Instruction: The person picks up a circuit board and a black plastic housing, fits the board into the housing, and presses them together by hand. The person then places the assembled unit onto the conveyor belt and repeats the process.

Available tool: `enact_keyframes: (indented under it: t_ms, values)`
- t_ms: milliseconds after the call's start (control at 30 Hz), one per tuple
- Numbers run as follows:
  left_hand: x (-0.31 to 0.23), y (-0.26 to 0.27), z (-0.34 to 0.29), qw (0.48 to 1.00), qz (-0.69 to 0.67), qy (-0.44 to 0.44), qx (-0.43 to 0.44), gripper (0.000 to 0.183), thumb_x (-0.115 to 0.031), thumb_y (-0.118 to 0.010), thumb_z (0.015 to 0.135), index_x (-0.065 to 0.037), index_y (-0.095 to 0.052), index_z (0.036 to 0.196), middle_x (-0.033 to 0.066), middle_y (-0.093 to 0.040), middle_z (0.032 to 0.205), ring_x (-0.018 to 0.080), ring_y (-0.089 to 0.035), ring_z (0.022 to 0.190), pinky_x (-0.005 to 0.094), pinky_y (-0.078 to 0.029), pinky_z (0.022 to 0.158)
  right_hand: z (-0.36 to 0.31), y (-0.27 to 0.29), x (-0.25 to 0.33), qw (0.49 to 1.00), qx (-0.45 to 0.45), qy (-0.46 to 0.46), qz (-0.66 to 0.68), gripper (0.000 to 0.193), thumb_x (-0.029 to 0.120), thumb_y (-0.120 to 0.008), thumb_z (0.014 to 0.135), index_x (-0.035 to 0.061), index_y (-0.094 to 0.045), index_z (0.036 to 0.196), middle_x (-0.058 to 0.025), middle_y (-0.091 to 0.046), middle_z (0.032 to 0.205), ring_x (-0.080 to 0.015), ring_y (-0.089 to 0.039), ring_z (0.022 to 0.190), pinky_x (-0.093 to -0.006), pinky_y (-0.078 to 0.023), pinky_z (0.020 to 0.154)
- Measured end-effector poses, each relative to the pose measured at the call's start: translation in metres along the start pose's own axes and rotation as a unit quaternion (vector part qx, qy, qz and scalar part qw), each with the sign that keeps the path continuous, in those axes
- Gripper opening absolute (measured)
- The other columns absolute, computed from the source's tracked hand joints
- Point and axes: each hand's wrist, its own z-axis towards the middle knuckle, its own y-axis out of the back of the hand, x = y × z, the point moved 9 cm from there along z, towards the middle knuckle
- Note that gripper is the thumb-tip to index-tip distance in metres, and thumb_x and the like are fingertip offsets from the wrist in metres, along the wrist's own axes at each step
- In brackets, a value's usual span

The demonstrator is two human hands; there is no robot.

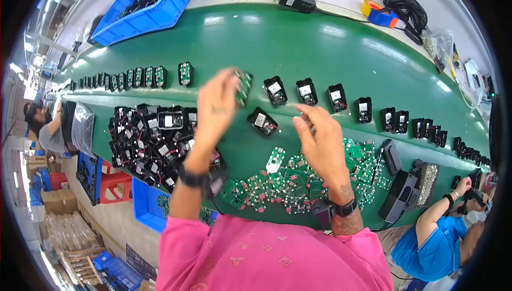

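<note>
My left hand [217, 102] is closed on the edge of a green circuit board [244, 89], held tilted over the green table. Blur hides whether a black casing lies beneath the board. My right hand [324, 137] holds nothing, its thumb and fingers apart, just below an open black casing [307, 93] with a white block inside. Between my hands lies another such casing [263, 121], tilted, with a short red wire at its corner. A third casing [276, 91] stands farther back. Loose circuit boards [298, 182] are spread in front of me, under my right wrist.
A heap of black casings [144, 142] is left of my left forearm. Rows of casings run left, with boards [160, 77], and right [364, 110]. A blue bin [152, 22] stands far left. Black devices [401, 192] lie at right, near a person in blue [434, 245].
</note>
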Motion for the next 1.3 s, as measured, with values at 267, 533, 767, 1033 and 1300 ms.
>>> enact_keyframes:
  t_ms: [267, 533, 767, 1033, 1300]
  values:
    - [0.12, -0.004, 0.081, 0.971, 0.198, 0.137, -0.005, 0.033, -0.03, -0.053, 0.099, -0.01, -0.064, 0.122, 0.0209, -0.071, 0.092, 0.0378, -0.069, 0.096, 0.0478, -0.054, 0.081, -0.039, -0.045, -0.032, 0.983, 0.116, 0.003, -0.145, 0.032, 0.019, -0.073, 0.084, 0.0015, -0.063, 0.109, -0.0147, -0.064, 0.093, -0.0354, -0.063, 0.089, -0.0452, -0.05, 0.078]
    - [-0.013, -0.018, -0.018, 0.957, 0.276, -0.083, 0.046, 0.061, -0.028, -0.065, 0.086, -0.011, -0.048, 0.142, 0.0196, -0.059, 0.119, 0.0383, -0.064, 0.094, 0.046, -0.053, 0.085, -0.046, -0.047, -0.045, 0.969, 0.19, -0.002, -0.161, 0.035, 0.014, -0.074, 0.081, 0.0032, -0.065, 0.113, -0.0151, -0.06, 0.101, -0.0345, -0.059, 0.1, -0.044, -0.05, 0.086]
    - [0.0, -0.073, -0.093, 0.978, 0.16, -0.018, 0.129, 0.09, -0.033, -0.076, 0.081, -0.012, -0.028, 0.155, 0.0254, -0.041, 0.14, 0.0469, -0.059, 0.11, 0.0496, -0.054, 0.088, -0.052, -0.074, -0.034, 0.948, 0.283, 0.038, -0.142, 0.037, 0.008, -0.073, 0.078, 0.0056, -0.066, 0.114, -0.0137, -0.052, 0.11, -0.0327, -0.052, 0.109, -0.0435, -0.049, 0.09]
    - [0.006, -0.059, -0.079, 0.988, -0.134, 0.045, 0.057, 0.055, -0.011, -0.072, 0.084, -0.004, -0.058, 0.137, 0.0102, -0.059, 0.114, 0.0184, -0.067, 0.09, 0.0284, -0.059, 0.065, -0.051, -0.05, -0.041, 0.975, 0.218, 0.044, 0.013, 0.024, -0.001, -0.07, 0.082, 0.0022, -0.066, 0.105, -0.0137, -0.063, 0.091, -0.0302, -0.065, 0.08, -0.0372, -0.053, 0.073]
    - [-0.021, -0.06, -0.107, 0.856, -0.485, 0.088, 0.152, 0.031, -0.001, -0.069, 0.087, 0.001, -0.071, 0.118, 0.0087, -0.041, 0.136, 0.0157, -0.063, 0.093, 0.0276, -0.059, 0.076, -0.038, -0.018, 0.006, 0.941, 0.15, 0.059, 0.299, 0.02, -0.007, -0.071, 0.083, -0.0018, -0.07, 0.103, -0.0118, -0.069, 0.092, -0.0149, -0.068, 0.069, -0.0255, -0.054, 0.059]
